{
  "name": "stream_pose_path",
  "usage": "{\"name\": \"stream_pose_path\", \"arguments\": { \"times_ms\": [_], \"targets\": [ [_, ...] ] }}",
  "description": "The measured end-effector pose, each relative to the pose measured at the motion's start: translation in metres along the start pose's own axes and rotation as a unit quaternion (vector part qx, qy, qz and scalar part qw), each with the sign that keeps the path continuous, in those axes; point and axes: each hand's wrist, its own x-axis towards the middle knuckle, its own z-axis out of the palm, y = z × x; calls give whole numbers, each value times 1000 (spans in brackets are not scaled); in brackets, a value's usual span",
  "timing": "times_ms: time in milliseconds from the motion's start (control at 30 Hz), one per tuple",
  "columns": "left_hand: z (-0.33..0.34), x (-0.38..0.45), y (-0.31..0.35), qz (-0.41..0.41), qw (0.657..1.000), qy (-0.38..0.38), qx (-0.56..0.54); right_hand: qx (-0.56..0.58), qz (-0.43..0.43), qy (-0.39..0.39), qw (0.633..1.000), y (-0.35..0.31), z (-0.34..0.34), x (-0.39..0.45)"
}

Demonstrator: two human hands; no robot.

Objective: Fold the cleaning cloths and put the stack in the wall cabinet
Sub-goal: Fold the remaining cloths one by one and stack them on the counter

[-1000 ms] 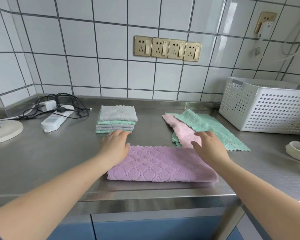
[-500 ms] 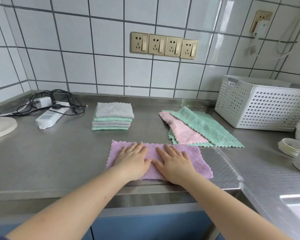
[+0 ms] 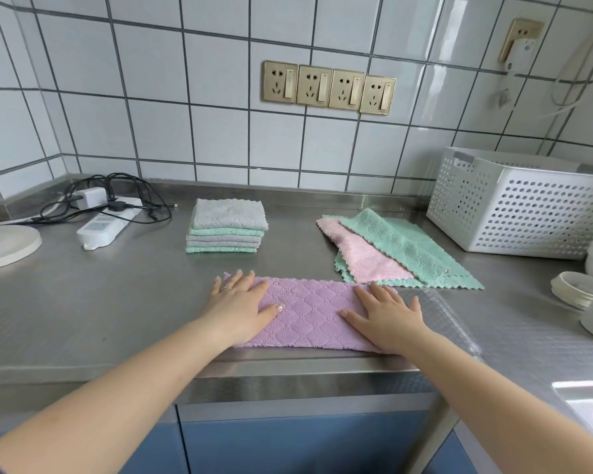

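Note:
A purple cloth (image 3: 308, 313), folded into a long strip, lies near the front edge of the steel counter (image 3: 83, 302). My left hand (image 3: 240, 309) rests flat on its left end and my right hand (image 3: 387, 319) flat on its right end, fingers spread, gripping nothing. Behind it stands a stack of folded grey and green cloths (image 3: 226, 230). To the right lie unfolded cloths, a pink cloth (image 3: 367, 258) between two green cloths (image 3: 408, 248). No wall cabinet is in view.
A white perforated basket (image 3: 521, 206) stands at the back right, with white dishes (image 3: 575, 289) in front of it. A power strip with tangled cables (image 3: 107, 224) and a round white disc (image 3: 7, 244) sit at the left. A sink edge (image 3: 589, 401) shows lower right.
My hands pressed together at the middle of the purple cloth, then slid apart to its two ends, smoothing it flat. The view shifted slightly.

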Motion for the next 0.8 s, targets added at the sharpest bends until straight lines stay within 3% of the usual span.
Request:
{"name": "stream_pose_path", "arguments": {
  "times_ms": [100,200,400,633,800],
  "targets": [
    [-5,-12,14,122,983,92,-98,95,-71,100,988,-6,-7,5],
    [-9,-30,39,205,962,90,-155,171,-139,110,969,-26,-14,8],
    [2,-36,46,222,970,77,-63,136,-182,45,973,-42,-13,26],
    [-8,-39,28,283,950,125,45,28,-200,62,977,-34,-16,28],
    [-11,-42,-10,270,951,127,82,37,-192,48,979,-31,-23,18]
  ]
}}
